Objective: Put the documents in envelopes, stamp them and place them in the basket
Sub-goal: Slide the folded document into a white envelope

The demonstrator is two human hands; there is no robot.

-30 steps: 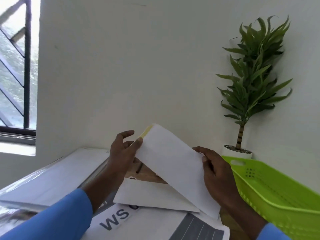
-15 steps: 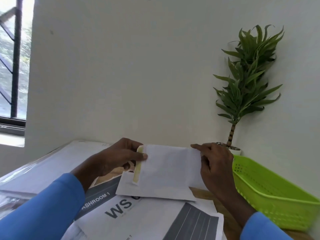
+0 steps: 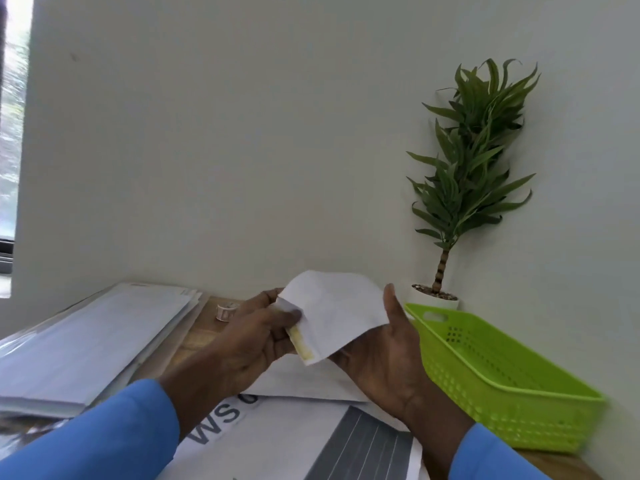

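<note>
The envelope (image 3: 336,313) is in the air above the desk (image 3: 197,337), long axis roughly nine to three. The left hand (image 3: 256,337) pinches its gummed end. The right hand (image 3: 384,358) props the other end, thumb up, though I cannot tell its grip because the fingers are hidden. The green basket (image 3: 467,375) lies at three o'clock, nearer the right hand. A stamp roll (image 3: 225,311) sits at nine, against a pale wall.

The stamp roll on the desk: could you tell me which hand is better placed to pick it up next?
Left, probably. The left hand, though pinching the envelope, lies just beside the stamp roll; the right hand supports it over by the basket.
</note>
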